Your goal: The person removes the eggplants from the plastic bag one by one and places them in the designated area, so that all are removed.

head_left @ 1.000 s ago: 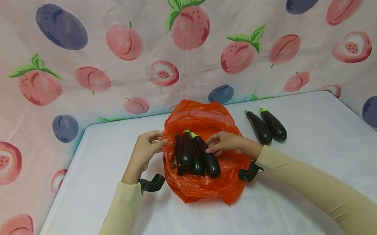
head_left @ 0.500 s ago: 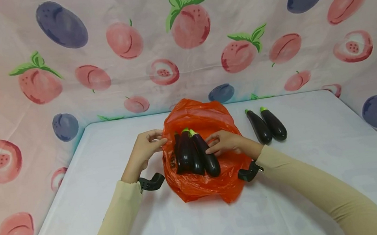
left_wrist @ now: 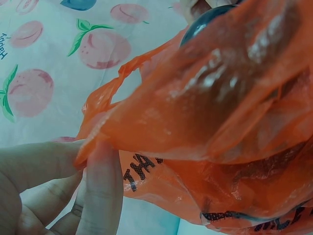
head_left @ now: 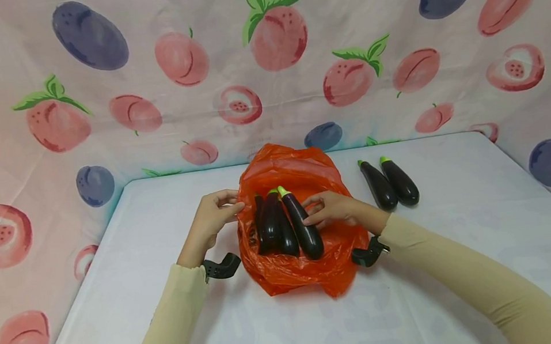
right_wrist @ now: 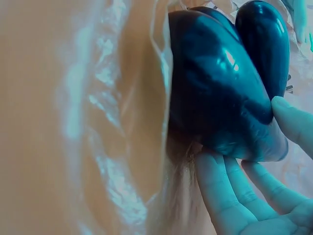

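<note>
An orange-red plastic bag point(head_left: 295, 163) lies with its mouth spread in the middle of the table, several dark eggplants point(head_left: 272, 225) inside it. My left hand point(head_left: 212, 218) pinches the bag's left edge between thumb and finger; the left wrist view shows the thin film point(left_wrist: 161, 122) between them. On the other side, my right hand point(head_left: 332, 208) reaches into the mouth and grips the rightmost eggplant point(head_left: 303, 226). In the right wrist view its thumb and fingers lie around that eggplant point(right_wrist: 215, 83), and part of the bag point(right_wrist: 112, 122) covers the left of the picture.
Two more eggplants point(head_left: 389, 183) lie side by side on the white table point(head_left: 469, 216), behind and to the right of the bag. A fruit-print cloth point(head_left: 294, 117) hangs behind the table. A small black device point(head_left: 222, 267) sits at the left wrist, another point(head_left: 370, 252) at the right.
The rightmost eggplant has shifted slightly right, opening a little gap from its neighbours, and the right wrist has moved a bit right with it. The left hand keeps its place on the bag.
</note>
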Demonstrator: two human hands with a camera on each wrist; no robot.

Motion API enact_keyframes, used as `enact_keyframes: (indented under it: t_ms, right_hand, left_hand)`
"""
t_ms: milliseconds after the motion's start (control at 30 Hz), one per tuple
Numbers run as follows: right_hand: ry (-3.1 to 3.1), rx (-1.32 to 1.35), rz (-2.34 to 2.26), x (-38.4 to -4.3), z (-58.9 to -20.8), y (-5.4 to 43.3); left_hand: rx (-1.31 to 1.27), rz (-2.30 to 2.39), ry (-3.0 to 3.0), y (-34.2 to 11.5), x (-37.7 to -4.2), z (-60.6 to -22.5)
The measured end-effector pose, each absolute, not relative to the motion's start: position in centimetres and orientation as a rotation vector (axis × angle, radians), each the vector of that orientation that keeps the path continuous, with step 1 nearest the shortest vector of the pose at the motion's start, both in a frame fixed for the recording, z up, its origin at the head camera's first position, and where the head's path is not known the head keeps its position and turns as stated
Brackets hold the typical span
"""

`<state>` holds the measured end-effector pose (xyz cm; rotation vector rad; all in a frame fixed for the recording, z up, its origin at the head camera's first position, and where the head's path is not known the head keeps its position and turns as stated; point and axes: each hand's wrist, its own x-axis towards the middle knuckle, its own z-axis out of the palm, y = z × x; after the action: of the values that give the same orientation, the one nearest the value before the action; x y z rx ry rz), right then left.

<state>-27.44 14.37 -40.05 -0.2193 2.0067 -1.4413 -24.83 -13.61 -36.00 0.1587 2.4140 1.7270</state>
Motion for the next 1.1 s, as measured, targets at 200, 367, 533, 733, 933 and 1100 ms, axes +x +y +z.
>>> enact_keyframes:
  t_ms: [200, 367, 533, 733, 933, 1100]
  right_hand:
    - [2.001, -0.243, -1.467, -27.1, -39.9, 14.6]
    - [2.006, -0.236, -1.504, -27.0, -39.9, 14.7]
    - [2.037, -0.238, -1.493, -26.8, -39.5, 15.0]
    - [2.081, -0.264, -1.481, -26.6, -38.8, 15.4]
    - [2.109, -0.315, -1.473, -26.6, -37.9, 15.9]
    - [2.122, -0.337, -1.470, -26.7, -37.0, 16.3]
  left_hand:
    - [0.151, 1.732, 2.414, -13.7, -24.9, -36.1]
    - [0.141, 1.736, 2.412, -13.7, -24.9, -36.1]
    - [0.144, 1.740, 2.408, -13.8, -24.9, -36.1]
    - [0.144, 1.737, 2.406, -13.9, -24.9, -36.0]
    - [0.141, 1.734, 2.406, -13.9, -24.9, -35.9]
    - [0.140, 1.743, 2.400, -13.8, -24.9, -35.8]
